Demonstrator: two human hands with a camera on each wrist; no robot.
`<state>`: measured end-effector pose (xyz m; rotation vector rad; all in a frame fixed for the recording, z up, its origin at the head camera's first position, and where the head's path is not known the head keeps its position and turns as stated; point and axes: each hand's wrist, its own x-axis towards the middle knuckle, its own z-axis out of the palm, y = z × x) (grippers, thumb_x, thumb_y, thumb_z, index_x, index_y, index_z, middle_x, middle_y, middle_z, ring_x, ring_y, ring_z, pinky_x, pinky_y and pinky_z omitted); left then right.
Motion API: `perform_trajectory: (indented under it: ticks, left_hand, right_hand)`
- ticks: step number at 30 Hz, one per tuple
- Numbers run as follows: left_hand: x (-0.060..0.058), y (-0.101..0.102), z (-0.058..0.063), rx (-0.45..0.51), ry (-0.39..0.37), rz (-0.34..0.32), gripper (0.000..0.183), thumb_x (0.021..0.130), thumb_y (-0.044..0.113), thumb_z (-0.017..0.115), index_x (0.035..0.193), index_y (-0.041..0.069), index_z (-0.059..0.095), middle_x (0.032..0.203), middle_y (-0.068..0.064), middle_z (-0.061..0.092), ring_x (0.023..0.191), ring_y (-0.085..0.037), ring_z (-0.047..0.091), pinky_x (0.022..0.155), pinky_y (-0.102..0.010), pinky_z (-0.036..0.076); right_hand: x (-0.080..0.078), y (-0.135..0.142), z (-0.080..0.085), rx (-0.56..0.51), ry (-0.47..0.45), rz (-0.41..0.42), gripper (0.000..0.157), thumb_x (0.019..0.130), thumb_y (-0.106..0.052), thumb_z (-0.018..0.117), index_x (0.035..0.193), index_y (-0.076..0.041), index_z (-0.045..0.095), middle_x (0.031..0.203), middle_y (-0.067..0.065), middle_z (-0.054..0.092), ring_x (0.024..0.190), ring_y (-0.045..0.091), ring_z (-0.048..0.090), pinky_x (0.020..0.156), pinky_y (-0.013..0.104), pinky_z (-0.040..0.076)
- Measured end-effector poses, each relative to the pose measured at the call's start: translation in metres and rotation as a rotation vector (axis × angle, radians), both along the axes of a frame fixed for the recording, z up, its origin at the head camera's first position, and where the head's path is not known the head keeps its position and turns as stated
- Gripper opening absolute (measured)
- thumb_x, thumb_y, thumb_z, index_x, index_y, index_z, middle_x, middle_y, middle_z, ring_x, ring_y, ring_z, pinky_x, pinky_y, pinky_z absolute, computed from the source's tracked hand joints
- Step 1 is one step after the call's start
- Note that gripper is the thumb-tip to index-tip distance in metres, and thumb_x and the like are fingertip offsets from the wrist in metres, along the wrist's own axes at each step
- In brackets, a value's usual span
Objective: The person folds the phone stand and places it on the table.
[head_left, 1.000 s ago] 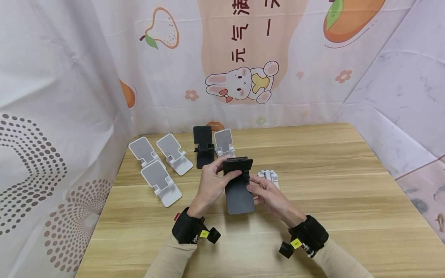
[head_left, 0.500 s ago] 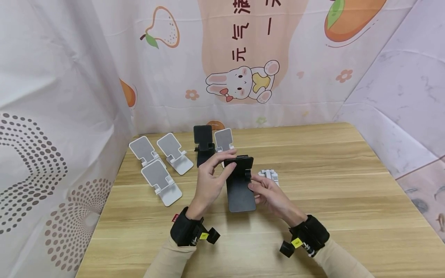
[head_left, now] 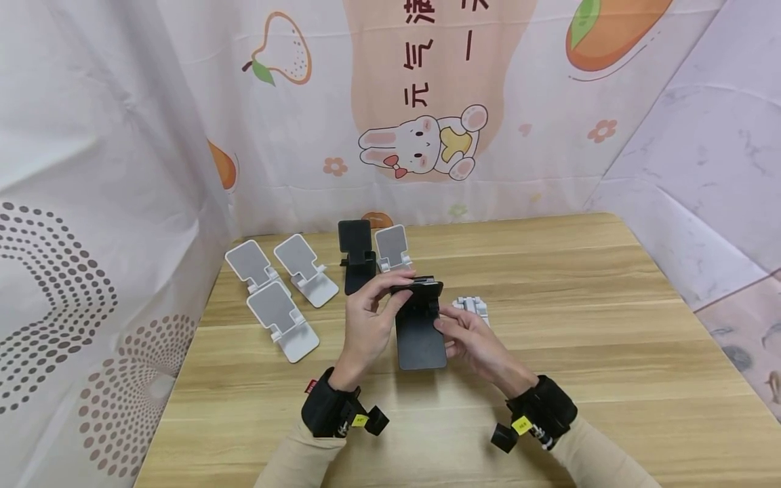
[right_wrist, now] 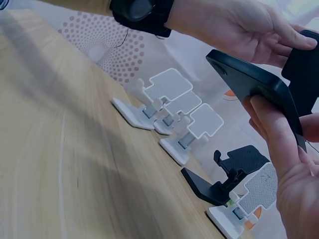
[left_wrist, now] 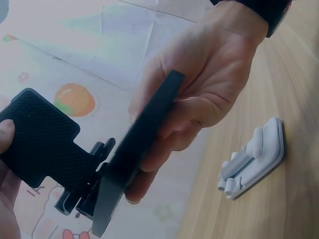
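Note:
A black folding phone stand (head_left: 422,342) is held above the table in both hands, its top plate unfolded at an angle to the base. My left hand (head_left: 368,322) pinches the edge of the top plate (left_wrist: 42,139) between thumb and fingers. From the other side my right hand (head_left: 478,349) grips the base (right_wrist: 251,79) near the hinge, the thumb on one face and the fingers behind. A folded white phone stand (head_left: 472,308) lies on the table just beyond the right hand, partly hidden by it in the head view.
Several unfolded phone stands stand at the back left: white ones (head_left: 297,346), a black one (head_left: 355,238) and another white one (head_left: 392,245) beside it. The wooden table (head_left: 586,305) ends at a printed curtain (head_left: 293,149) behind and at the sides.
My left thumb has moved up from near the hinge to the top plate's edge, and the plate's angle has shifted slightly. The right hand keeps its grip on the base.

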<state>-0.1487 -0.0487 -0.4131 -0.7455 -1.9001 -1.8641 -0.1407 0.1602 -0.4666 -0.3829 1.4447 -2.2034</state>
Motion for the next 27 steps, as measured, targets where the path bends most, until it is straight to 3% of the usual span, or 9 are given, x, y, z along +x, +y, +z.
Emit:
perform_trajectory:
  ticks: [6,13,16,22,27]
  left_hand:
    - [0.003,0.001,-0.003,-0.035,0.072,0.025,0.015,0.093,-0.007,0.069,0.107,-0.002,0.073,0.119,-0.021,0.073,0.119,-0.027,0.068,0.103,-0.037,0.054]
    - [0.007,0.002,-0.009,-0.117,0.18,0.049,0.016,0.092,-0.01,0.07,0.103,0.0,0.075,0.115,-0.018,0.075,0.113,-0.029,0.071,0.101,-0.035,0.055]
    - [0.008,0.001,-0.011,-0.135,0.197,0.055,0.017,0.091,-0.011,0.07,0.102,0.001,0.075,0.116,-0.017,0.075,0.113,-0.029,0.071,0.1,-0.035,0.056]
    - [0.01,0.0,-0.015,-0.175,0.233,0.061,0.019,0.09,-0.012,0.071,0.101,0.003,0.074,0.117,-0.017,0.075,0.115,-0.029,0.07,0.101,-0.036,0.055]
    - [0.013,-0.003,-0.019,-0.184,0.238,0.032,0.02,0.09,-0.009,0.072,0.105,0.004,0.073,0.123,-0.017,0.072,0.122,-0.031,0.066,0.106,-0.038,0.052]
  right_hand:
    - [-0.002,-0.001,0.004,-0.078,-0.046,0.008,0.063,0.11,-0.004,0.042,0.155,0.018,0.004,0.111,0.002,0.077,0.089,0.012,0.076,0.074,0.025,0.062]
    - [-0.004,0.001,0.006,-0.12,-0.064,0.007,0.061,0.111,-0.007,0.042,0.157,0.015,0.008,0.117,0.005,0.075,0.094,0.014,0.076,0.077,0.027,0.062]
    - [-0.004,0.001,0.006,-0.119,-0.072,0.009,0.061,0.111,-0.007,0.041,0.158,0.014,0.007,0.119,0.006,0.075,0.096,0.015,0.076,0.079,0.027,0.061]
    - [-0.006,0.0,0.007,-0.142,-0.091,0.007,0.07,0.111,-0.004,0.039,0.157,0.013,-0.01,0.118,0.009,0.075,0.09,0.016,0.077,0.079,0.025,0.061]
    - [-0.007,0.001,0.006,-0.17,-0.057,0.048,0.069,0.112,-0.007,0.04,0.158,0.013,-0.007,0.126,0.01,0.073,0.099,0.019,0.076,0.083,0.026,0.06]
